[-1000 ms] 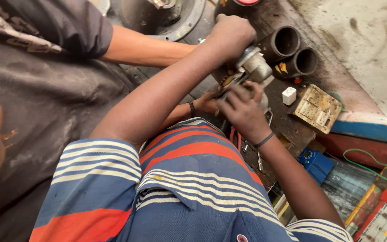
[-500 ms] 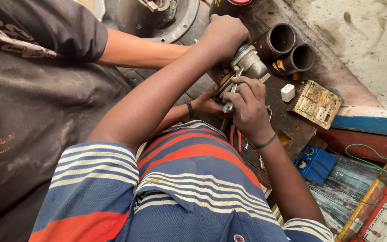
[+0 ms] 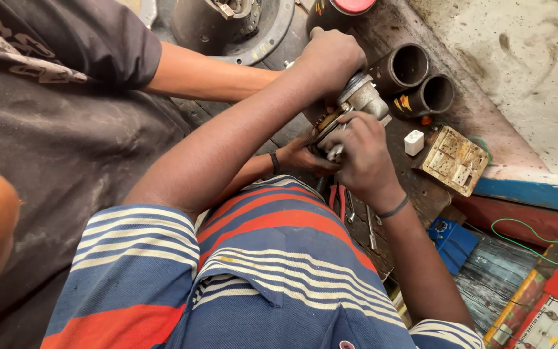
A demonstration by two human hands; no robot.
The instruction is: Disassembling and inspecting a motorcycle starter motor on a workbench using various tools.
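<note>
Left hand: our left hand [image 3: 330, 55] is closed over the far end of a small grey metal motor part [image 3: 363, 97], fingers wrapped down around it.
Right hand: our right hand [image 3: 363, 155] is closed at the near end of the same part, fingertips pinched on a small metal piece [image 3: 335, 152]; we cannot tell just what the piece is.
Motor part: it sits between our two hands, touching both, tilted with its rounded housing away from us and a brass-coloured end [image 3: 327, 119] toward the right hand.
Third hand: a co-worker's hand [image 3: 301, 157] with a dark wristband comes in under our left forearm and touches the part from below, just beside our right hand; its fingers are mostly hidden.
In the way: our left forearm crosses the view and covers much of the bench and the co-worker's arm.
Beyond the right hand: two dark tubes [image 3: 414, 77] lie side by side, openings toward us.
Outboard of the right hand: a small white block [image 3: 414, 142] and a worn tan switch plate [image 3: 454, 160], near each other.
Under the right wrist: red-handled pliers [image 3: 338, 197] and slim metal tools [image 3: 369, 226] on the dark bench [image 3: 421, 194].
Beyond the left hand: a round metal housing [image 3: 234, 26].
</note>
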